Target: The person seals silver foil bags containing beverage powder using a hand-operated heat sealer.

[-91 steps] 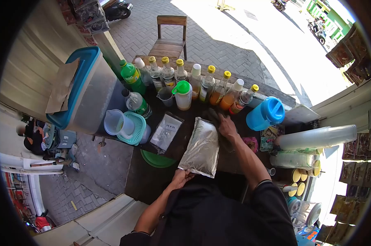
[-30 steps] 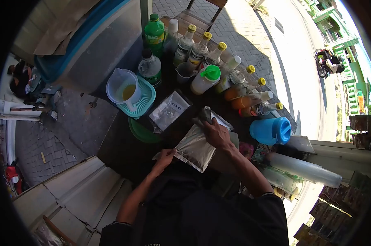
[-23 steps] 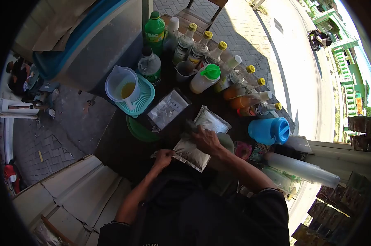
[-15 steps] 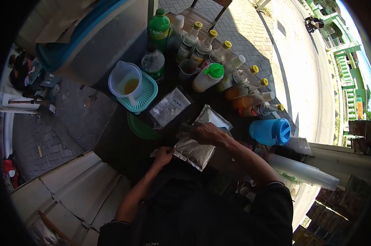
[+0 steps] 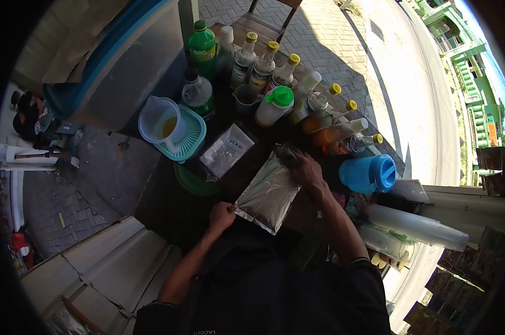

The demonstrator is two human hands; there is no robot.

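A flat silver foil pouch lies on the dark table in front of me. My left hand pinches its near left corner, fingers closed. At the pouch's far right end is my right hand, its fingers closed on a dark, cloth-like bundle pressed against the foil. Beyond the pouch, to the left, rests a clear plastic packet printed with numbers.
Several glass bottles with yellow caps line the far edge. At left, a measuring jug with yellowish liquid stands on a turquoise basket lid. A blue jug lies at right, near stacked plastic cups.
My right hand has slid the dark bundle from the pouch's middle toward its far right end. The left hand still grips the near corner. The view has shifted slightly.
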